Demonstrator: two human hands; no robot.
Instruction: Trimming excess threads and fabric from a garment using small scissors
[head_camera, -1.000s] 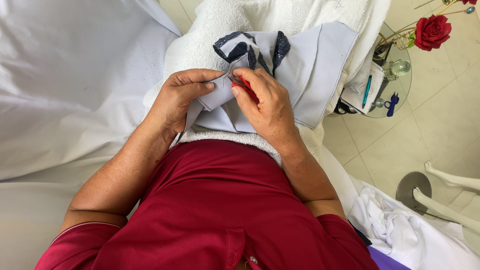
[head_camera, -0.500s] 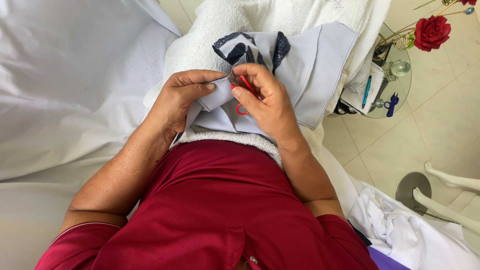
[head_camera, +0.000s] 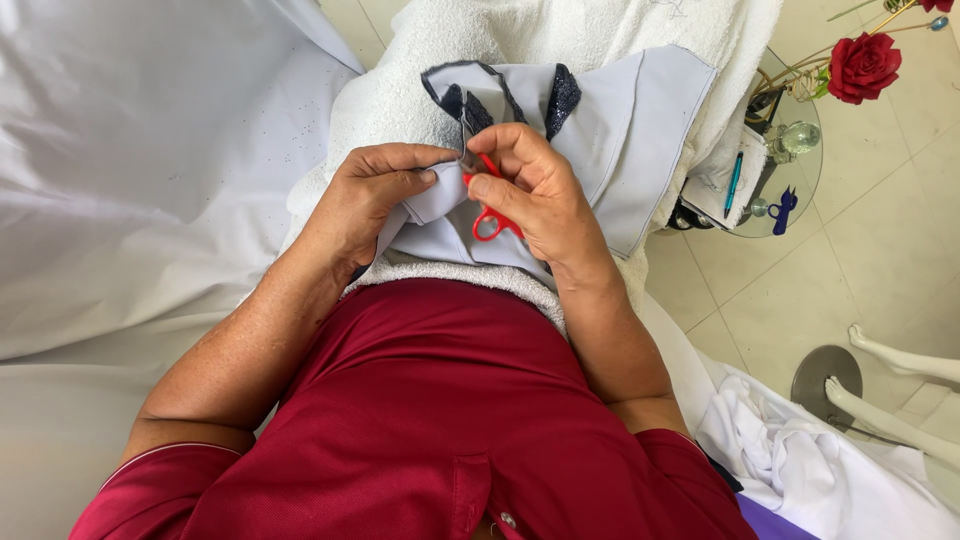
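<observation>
Scissors (head_camera: 488, 205) with red handles sit in the right hand (head_camera: 535, 195), whose fingers are curled tight around them, the blades hidden where they meet the cloth. Seen from the head camera, the left hand (head_camera: 372, 195) lies just beside the right, thumb and fingers pinched together on a fold of the pale grey fabric piece (head_camera: 620, 130), holding it taut at the spot where the scissors touch. That fabric spreads over a white towel (head_camera: 400, 90) on the person's lap, and its upper edge carries dark glittery trim (head_camera: 561, 98) turned up in two small flaps above the hands. Both forearms come up from a dark red shirt (head_camera: 420, 420) at the bottom of the view. White sheeting (head_camera: 140, 150) fills the left side. On the right stands a small round glass table (head_camera: 800, 190) bearing a blue pen (head_camera: 733, 183) and a pair of small blue snips (head_camera: 782, 208), with a red rose (head_camera: 862, 66) above it. More white cloth (head_camera: 800, 460) lies on the tiled floor (head_camera: 880, 260) near a mannequin's feet (head_camera: 880, 385).
</observation>
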